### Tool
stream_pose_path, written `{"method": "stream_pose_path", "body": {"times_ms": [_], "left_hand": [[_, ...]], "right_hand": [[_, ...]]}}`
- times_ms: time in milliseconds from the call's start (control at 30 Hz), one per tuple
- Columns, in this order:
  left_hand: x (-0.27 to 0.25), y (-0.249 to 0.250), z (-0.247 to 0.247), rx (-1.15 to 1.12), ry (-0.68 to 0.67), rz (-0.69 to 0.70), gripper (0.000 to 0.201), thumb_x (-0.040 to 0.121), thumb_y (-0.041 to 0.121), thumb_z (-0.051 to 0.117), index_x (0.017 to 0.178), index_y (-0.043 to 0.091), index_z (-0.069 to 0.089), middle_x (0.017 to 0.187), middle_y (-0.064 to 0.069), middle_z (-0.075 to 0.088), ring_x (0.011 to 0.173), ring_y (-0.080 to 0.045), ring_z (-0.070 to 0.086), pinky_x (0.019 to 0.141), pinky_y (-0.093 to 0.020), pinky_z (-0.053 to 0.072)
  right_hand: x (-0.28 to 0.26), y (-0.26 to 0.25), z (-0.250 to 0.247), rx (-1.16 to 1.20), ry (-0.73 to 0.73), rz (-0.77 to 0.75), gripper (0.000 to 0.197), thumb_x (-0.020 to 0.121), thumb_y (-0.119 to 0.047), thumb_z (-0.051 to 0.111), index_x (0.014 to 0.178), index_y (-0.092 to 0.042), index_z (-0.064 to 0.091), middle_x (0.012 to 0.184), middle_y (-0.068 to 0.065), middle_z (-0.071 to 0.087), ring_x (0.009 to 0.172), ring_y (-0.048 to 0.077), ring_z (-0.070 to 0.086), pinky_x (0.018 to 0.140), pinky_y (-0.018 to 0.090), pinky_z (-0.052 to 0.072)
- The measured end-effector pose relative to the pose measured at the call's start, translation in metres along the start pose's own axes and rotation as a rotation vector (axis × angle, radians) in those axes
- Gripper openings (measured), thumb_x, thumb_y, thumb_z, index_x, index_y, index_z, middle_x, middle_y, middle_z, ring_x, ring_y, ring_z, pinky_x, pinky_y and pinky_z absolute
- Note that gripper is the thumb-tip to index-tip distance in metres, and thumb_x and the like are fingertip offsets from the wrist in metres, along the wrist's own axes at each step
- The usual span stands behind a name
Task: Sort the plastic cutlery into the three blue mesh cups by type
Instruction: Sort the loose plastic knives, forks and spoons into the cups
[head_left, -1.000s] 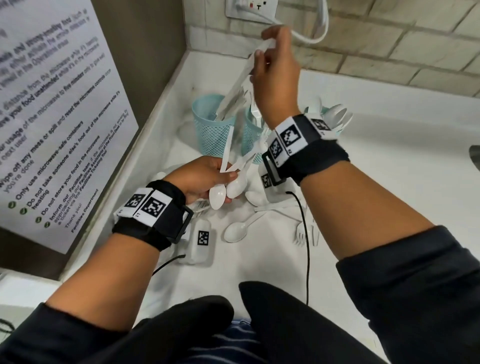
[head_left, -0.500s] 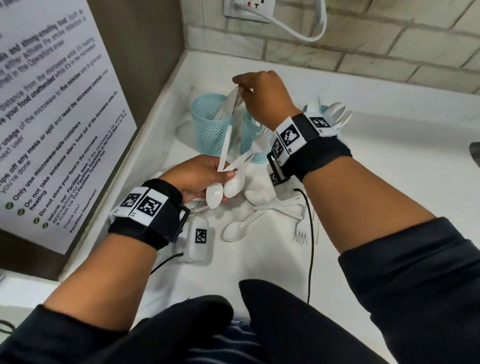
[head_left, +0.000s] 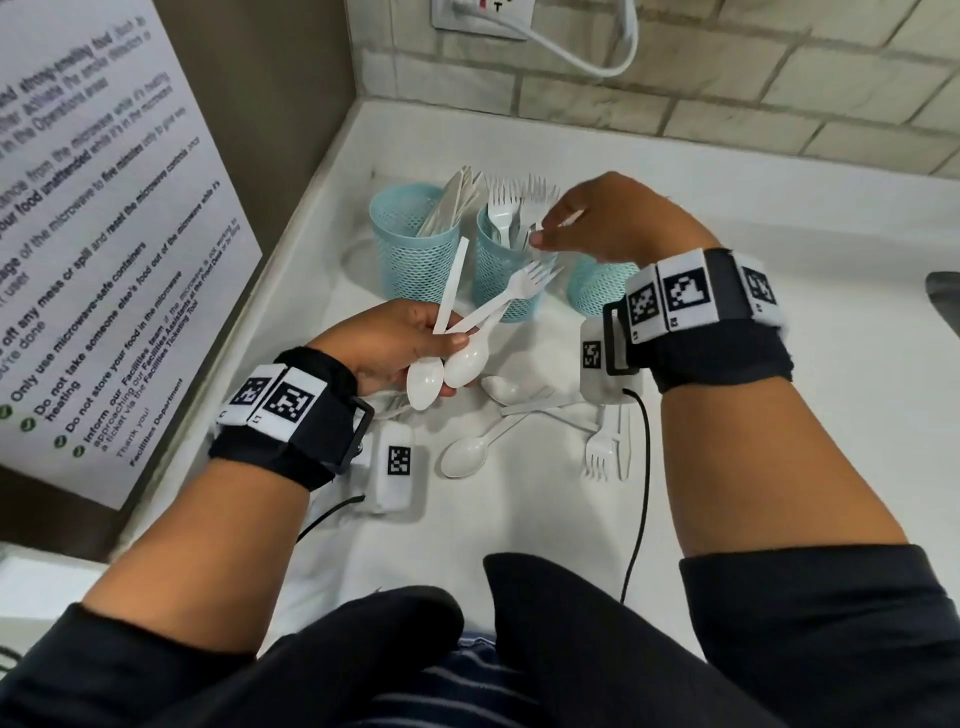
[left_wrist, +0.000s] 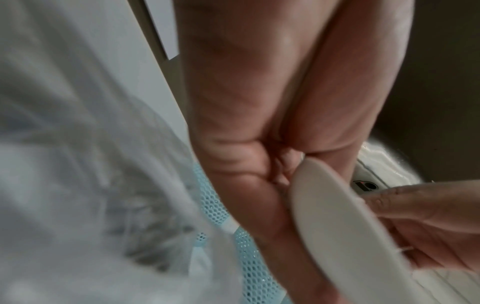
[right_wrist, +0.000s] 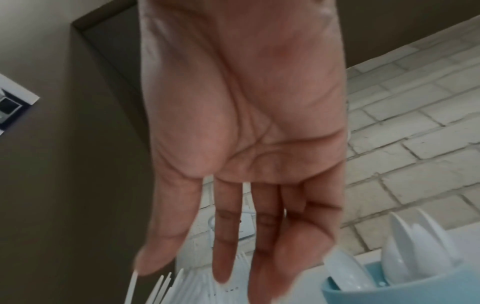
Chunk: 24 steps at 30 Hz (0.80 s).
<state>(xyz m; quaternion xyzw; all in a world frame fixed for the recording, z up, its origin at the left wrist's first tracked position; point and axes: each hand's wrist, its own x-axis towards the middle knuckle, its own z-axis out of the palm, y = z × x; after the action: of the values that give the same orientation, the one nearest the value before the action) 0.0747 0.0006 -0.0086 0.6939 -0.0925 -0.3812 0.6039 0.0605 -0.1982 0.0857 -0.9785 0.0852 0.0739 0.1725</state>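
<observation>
Three blue mesh cups stand in the counter's corner: the left cup (head_left: 415, 254) holds knives, the middle cup (head_left: 504, 275) holds forks, and the right cup (head_left: 597, 288) is mostly hidden behind my right wrist. Its spoons (right_wrist: 405, 267) show in the right wrist view. My left hand (head_left: 400, 348) grips a bundle of white cutlery (head_left: 467, 358): two spoons, a fork and a straight handle. A spoon bowl (left_wrist: 337, 226) lies under my thumb. My right hand (head_left: 550, 231) hovers empty over the fork cup, its fingers (right_wrist: 223, 246) straight.
Loose pieces lie on the white counter (head_left: 519, 519): a spoon (head_left: 465, 454), a fork (head_left: 600, 449), a knife (head_left: 624, 441), another spoon (head_left: 506, 389). A wall with a notice (head_left: 104, 260) stands close on the left, a tiled wall with a socket and cable (head_left: 571, 52) behind.
My right hand came down from high with a knife, left it in the left cup, and has moved right over the fork cup, empty. The left hand has kept its bundle.
</observation>
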Motion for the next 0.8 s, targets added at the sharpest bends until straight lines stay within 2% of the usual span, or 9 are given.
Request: {"method": "stream_pose_path", "body": {"times_ms": [100, 200, 267, 367, 500, 567, 633, 700, 800], "left_hand": [[0.002, 0.0, 0.002, 0.007, 0.0, 0.002, 0.011, 0.092, 0.009, 0.052, 0.095, 0.012, 0.062, 0.081, -0.01, 0.067, 0.061, -0.017, 0.068, 0.063, -0.033, 0.058], [0.003, 0.0, 0.007, 0.017, -0.011, 0.01, 0.013, 0.092, 0.009, 0.052, 0.094, 0.014, 0.063, 0.082, -0.01, 0.067, 0.065, -0.02, 0.067, 0.067, -0.036, 0.057], [0.004, 0.0, 0.009, -0.001, -0.015, 0.024, 0.014, 0.092, 0.008, 0.051, 0.094, 0.014, 0.063, 0.083, -0.01, 0.066, 0.064, -0.02, 0.067, 0.065, -0.034, 0.058], [0.003, 0.002, 0.01, -0.021, -0.005, 0.036, 0.015, 0.092, 0.006, 0.05, 0.093, 0.015, 0.062, 0.083, -0.009, 0.065, 0.059, -0.016, 0.068, 0.061, -0.033, 0.058], [0.002, 0.002, 0.008, -0.025, 0.031, 0.025, 0.013, 0.092, 0.005, 0.05, 0.091, 0.013, 0.059, 0.085, -0.012, 0.062, 0.054, -0.015, 0.067, 0.057, -0.032, 0.058], [0.002, 0.002, 0.006, -0.024, 0.032, 0.02, 0.012, 0.092, 0.005, 0.05, 0.093, 0.013, 0.06, 0.086, -0.012, 0.062, 0.057, -0.017, 0.067, 0.06, -0.033, 0.058], [0.003, 0.001, 0.005, -0.027, 0.032, 0.017, 0.012, 0.091, 0.006, 0.051, 0.093, 0.012, 0.06, 0.088, -0.012, 0.063, 0.064, -0.021, 0.067, 0.062, -0.035, 0.058], [0.003, 0.001, 0.004, -0.026, 0.029, 0.016, 0.011, 0.091, 0.006, 0.051, 0.094, 0.012, 0.06, 0.089, -0.013, 0.063, 0.068, -0.024, 0.066, 0.064, -0.035, 0.058], [0.001, 0.002, 0.004, -0.033, 0.025, 0.019, 0.012, 0.092, 0.006, 0.05, 0.092, 0.013, 0.06, 0.087, -0.013, 0.063, 0.059, -0.019, 0.068, 0.06, -0.033, 0.058]], "right_hand": [[-0.003, 0.01, 0.008, 0.201, -0.147, 0.078, 0.043, 0.087, -0.039, 0.06, 0.106, -0.001, 0.065, 0.102, 0.016, 0.07, 0.097, 0.029, 0.067, 0.094, 0.038, 0.052], [0.001, 0.019, 0.025, 0.484, -0.135, 0.127, 0.021, 0.083, -0.023, 0.068, 0.087, -0.003, 0.063, 0.085, 0.012, 0.07, 0.071, 0.018, 0.068, 0.074, 0.026, 0.058], [0.003, 0.023, 0.033, 0.641, -0.063, 0.141, 0.013, 0.084, -0.017, 0.068, 0.077, -0.007, 0.061, 0.073, 0.008, 0.068, 0.054, 0.009, 0.062, 0.056, 0.017, 0.056], [0.009, 0.029, 0.038, 0.84, 0.14, 0.159, 0.017, 0.088, -0.015, 0.063, 0.073, -0.008, 0.058, 0.066, 0.008, 0.062, 0.046, 0.007, 0.058, 0.046, 0.018, 0.049], [0.015, 0.033, 0.026, 1.055, 0.684, 0.165, 0.023, 0.095, -0.014, 0.051, 0.071, -0.015, 0.051, 0.065, 0.005, 0.06, 0.042, 0.01, 0.058, 0.042, 0.021, 0.048], [0.015, 0.031, 0.018, 1.068, 0.927, 0.138, 0.025, 0.096, -0.015, 0.046, 0.071, -0.019, 0.048, 0.068, 0.006, 0.061, 0.043, 0.012, 0.058, 0.043, 0.023, 0.049], [0.017, 0.029, 0.015, 0.999, 1.052, 0.108, 0.025, 0.097, -0.017, 0.043, 0.073, -0.021, 0.047, 0.071, 0.006, 0.061, 0.045, 0.013, 0.059, 0.046, 0.024, 0.051], [0.024, 0.028, 0.019, 0.889, 1.052, 0.072, 0.021, 0.098, -0.019, 0.042, 0.08, -0.021, 0.051, 0.074, 0.006, 0.061, 0.054, 0.018, 0.063, 0.051, 0.027, 0.053], [0.037, 0.029, 0.032, 0.582, 0.896, 0.016, 0.029, 0.099, -0.027, 0.04, 0.09, -0.012, 0.062, 0.076, 0.007, 0.061, 0.069, 0.027, 0.061, 0.065, 0.03, 0.047]]}}
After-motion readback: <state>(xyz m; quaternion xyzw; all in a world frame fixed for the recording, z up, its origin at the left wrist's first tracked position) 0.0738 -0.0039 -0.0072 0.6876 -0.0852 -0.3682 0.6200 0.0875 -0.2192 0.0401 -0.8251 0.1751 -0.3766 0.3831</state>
